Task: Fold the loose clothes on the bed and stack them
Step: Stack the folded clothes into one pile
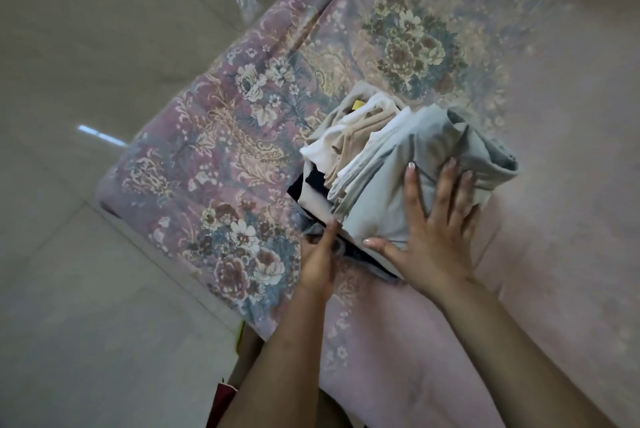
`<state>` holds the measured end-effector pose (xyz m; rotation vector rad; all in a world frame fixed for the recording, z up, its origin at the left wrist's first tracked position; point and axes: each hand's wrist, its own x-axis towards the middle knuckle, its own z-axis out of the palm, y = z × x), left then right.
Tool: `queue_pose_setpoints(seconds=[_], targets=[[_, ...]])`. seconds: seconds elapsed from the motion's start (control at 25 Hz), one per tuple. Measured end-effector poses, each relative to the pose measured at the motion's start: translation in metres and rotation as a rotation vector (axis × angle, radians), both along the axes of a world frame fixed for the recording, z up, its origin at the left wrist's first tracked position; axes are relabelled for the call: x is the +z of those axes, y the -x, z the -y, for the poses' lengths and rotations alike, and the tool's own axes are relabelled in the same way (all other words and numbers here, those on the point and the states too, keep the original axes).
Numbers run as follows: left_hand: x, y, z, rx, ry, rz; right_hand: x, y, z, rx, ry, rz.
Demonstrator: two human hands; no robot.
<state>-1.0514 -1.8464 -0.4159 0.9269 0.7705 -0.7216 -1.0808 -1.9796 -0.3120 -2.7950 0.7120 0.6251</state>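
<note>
a flowered pink bed (398, 22) carries a stack of folded clothes (377, 164) near its edge. the right hand (433, 230) lies flat with fingers spread on the grey top garment (415, 153). the left hand (320, 259) has its fingers tucked under the stack's bottom edge; its grip cannot be told.

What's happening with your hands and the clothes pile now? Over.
Right hand flat, pressing the grey garment on top of the stack. Left hand at the stack's near edge, fingers hidden. Nothing in the way on the bed.

- Pale tiled floor (86, 46) lies left of the bed, with a bright streak of reflected light (100, 135).
- A dark red object (221, 400) sits at the bottom edge.
</note>
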Motion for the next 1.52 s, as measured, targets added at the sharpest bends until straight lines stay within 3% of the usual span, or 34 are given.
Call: queue_pose_setpoints(seconds=[0.16, 0.32, 0.48, 0.68, 0.88, 1.16, 1.52], targets=[[-0.006, -0.003, -0.003, -0.115, -0.054, 0.004, -0.005, -0.003, 0.017, 0.048, -0.026, 0.035], [-0.011, 0.000, 0.006, -0.047, 0.010, 0.021, -0.004, -0.004, 0.017, 0.024, -0.026, 0.033], [-0.015, -0.009, 0.008, -0.113, -0.078, -0.033, -0.007, -0.009, 0.011, 0.010, -0.039, 0.080], [-0.020, -0.012, 0.015, -0.060, 0.036, -0.048, -0.016, -0.006, 0.022, -0.008, -0.025, 0.198], [-0.023, -0.008, 0.033, -0.152, -0.038, 0.014, -0.016, -0.007, 0.037, -0.009, -0.040, 0.246], [-0.037, -0.010, 0.032, 0.038, 0.119, -0.055, -0.023, -0.011, 0.027, 0.014, 0.015, 0.275], [-0.027, 0.012, -0.053, 0.056, 0.097, -0.055, -0.014, 0.017, -0.056, 0.033, 0.011, 0.258]])
